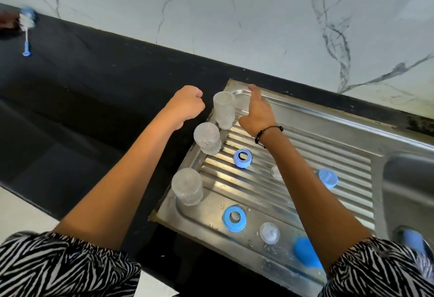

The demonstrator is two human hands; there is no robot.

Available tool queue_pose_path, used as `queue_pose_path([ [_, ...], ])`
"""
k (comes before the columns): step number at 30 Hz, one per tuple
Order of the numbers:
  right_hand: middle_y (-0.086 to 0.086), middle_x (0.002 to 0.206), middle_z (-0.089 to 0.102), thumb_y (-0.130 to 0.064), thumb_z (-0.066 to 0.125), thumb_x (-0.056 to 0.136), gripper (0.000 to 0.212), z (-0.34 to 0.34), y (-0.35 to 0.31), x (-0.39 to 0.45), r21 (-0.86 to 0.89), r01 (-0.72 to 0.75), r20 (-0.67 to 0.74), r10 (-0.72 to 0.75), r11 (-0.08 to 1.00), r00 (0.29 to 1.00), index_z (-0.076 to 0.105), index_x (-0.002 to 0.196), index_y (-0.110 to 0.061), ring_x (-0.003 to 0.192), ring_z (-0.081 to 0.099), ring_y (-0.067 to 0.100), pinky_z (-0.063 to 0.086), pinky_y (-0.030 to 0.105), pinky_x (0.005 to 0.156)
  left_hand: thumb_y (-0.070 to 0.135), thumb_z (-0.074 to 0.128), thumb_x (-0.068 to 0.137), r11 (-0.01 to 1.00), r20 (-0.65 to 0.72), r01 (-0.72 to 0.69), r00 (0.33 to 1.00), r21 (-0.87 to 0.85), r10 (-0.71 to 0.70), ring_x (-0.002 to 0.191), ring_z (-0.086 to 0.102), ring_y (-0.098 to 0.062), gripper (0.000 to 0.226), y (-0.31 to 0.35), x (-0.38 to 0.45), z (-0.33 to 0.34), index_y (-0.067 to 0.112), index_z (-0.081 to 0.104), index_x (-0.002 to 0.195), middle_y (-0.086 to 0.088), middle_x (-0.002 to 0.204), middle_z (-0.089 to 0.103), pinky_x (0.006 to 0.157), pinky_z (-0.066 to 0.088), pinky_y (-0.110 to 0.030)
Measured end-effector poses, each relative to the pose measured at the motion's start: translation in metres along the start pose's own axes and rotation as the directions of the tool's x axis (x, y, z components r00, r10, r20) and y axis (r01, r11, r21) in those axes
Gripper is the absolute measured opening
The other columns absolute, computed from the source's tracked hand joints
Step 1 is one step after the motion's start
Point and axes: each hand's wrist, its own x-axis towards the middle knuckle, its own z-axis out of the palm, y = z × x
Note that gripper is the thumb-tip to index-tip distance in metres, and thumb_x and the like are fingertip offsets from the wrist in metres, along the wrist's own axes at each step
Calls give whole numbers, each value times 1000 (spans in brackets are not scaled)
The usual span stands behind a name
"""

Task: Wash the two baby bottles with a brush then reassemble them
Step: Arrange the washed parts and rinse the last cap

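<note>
Three clear bottle parts stand upside down along the left edge of the steel drainboard point(305, 137): a far one point(224, 109), a middle one point(207, 140) and a near one point(187, 186). My right hand point(257, 109) reaches over the far one with fingers extended beside it; whether it touches is unclear. My left hand point(187, 105) hovers to its left in a loose fist, holding nothing. Two blue collar rings point(242, 158) point(234, 218), a clear teat point(269, 233) and blue caps point(327, 178) point(305, 253) lie on the drainboard.
A bottle brush point(27, 29) with a blue handle lies far left on the black counter point(94, 90). The sink basin point(408, 191) opens at the right, with a blue item point(413, 241) in it. A marble wall runs behind.
</note>
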Motion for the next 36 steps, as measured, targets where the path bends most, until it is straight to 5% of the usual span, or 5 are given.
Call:
queue_pose_path([
  [7,12,139,41,-13,61,84,65,-52,-1,-75,55,112,-78,-107,992,991,31,142,-14,130,36,27,31,35,109,0,45,93,945,-67,-289,951,153,302,103,50,-16,28,36,-85,3,18,51,113,-6,112,53,86,37,-26],
  [10,11,137,43,-13,59,85,62,-72,21,-106,72,108,-141,-97,992,985,33,141,-16,129,38,26,31,30,104,1,46,93,918,-32,-354,930,177,365,112,53,-18,35,56,-116,30,9,53,126,-5,122,56,93,39,-26],
  [19,13,134,47,-10,59,84,59,-150,167,-207,115,-116,-191,136,987,972,37,139,-12,126,42,26,29,23,98,0,50,88,871,186,-476,873,125,450,108,60,-27,37,130,-188,218,4,59,124,-14,116,65,93,47,-33],
  [29,13,131,53,-9,58,86,50,-238,358,-303,124,-410,-159,426,904,891,45,134,-11,120,49,27,36,26,95,-1,48,88,892,436,-450,811,41,390,109,59,-29,22,181,-262,430,15,61,94,-16,114,65,96,46,-37],
  [36,10,122,59,-7,53,87,35,-234,406,-287,71,-456,26,455,887,890,56,121,-12,116,53,25,40,28,95,-3,48,85,826,500,-430,839,364,216,117,54,-32,40,181,-229,476,0,54,125,-18,126,57,97,44,-37],
])
